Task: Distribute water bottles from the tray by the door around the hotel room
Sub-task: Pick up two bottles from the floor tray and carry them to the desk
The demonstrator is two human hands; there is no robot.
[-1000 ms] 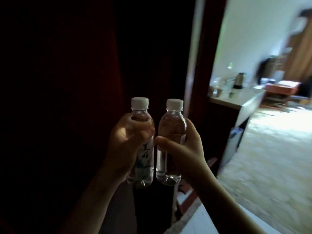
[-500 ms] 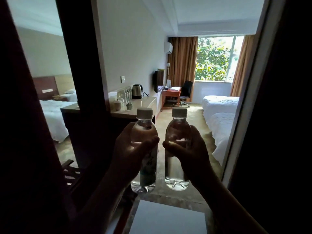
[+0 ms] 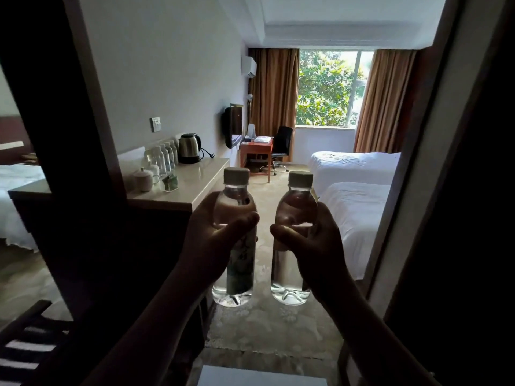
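Bare forearms, seemingly sleeveless; shadowed fingers (image 3: 281, 235).

Two held bottles (image 3: 234, 238) — four more bottles (image 3: 165, 157) on the counter — one kettle (image 3: 189, 148), two beds (image 3: 354, 165).

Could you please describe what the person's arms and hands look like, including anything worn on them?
Both forearms are bare as far as the frame shows: no sleeves, gloves, watch or rings are visible on the left hand or the right hand. They are backlit and shadowed, so fine detail is hard to see.
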